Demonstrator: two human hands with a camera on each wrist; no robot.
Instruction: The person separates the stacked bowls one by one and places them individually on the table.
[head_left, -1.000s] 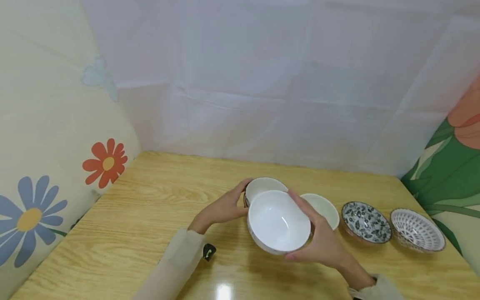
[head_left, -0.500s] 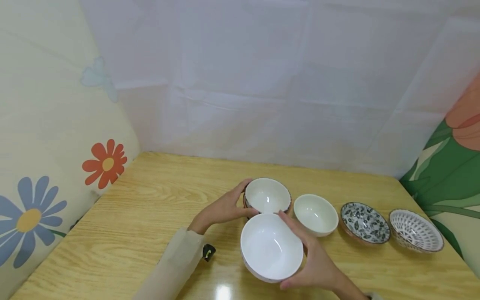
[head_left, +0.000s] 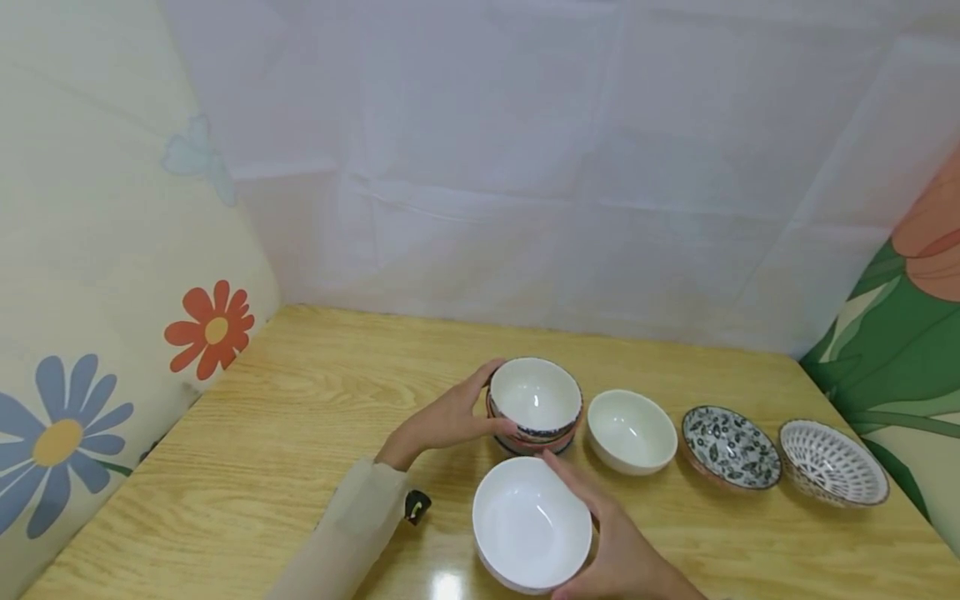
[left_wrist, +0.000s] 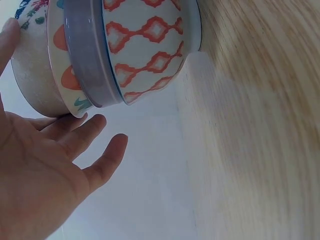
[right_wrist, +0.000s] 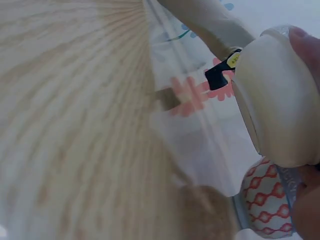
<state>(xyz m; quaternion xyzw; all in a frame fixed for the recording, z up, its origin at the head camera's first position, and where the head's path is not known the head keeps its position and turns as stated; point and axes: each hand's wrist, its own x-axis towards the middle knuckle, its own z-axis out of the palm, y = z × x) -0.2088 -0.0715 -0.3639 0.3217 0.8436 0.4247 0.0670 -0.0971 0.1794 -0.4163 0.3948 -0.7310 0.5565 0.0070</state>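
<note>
A plain white bowl (head_left: 532, 525) is held by its side in my right hand (head_left: 618, 554), thumb at the near rim and fingers at the far rim. In the right wrist view this bowl hangs above the tabletop. Behind it stands a stack of bowls (head_left: 536, 393), with my left hand (head_left: 442, 421) around its left side near the top. The left wrist view shows a bowl with red diamonds (left_wrist: 145, 45) lowest, then a grey band, an orange-patterned bowl (left_wrist: 60, 60) and a floral-rimmed bowl (left_wrist: 32, 70). My left thumb lies against the uppermost bowl.
To the right of the stack stand a cream bowl (head_left: 632, 433), a dark leaf-patterned bowl (head_left: 731, 447) and a bowl with grey dashes (head_left: 834, 462), in a row. A black device (head_left: 417, 505) sits at my left wrist. White cloth (head_left: 480, 167) hangs behind the wooden table (head_left: 300, 400).
My right hand has brought the white bowl away from the stack, toward me and slightly left, uncovering the stack and the cream bowl. The left hand has stayed at the stack.
</note>
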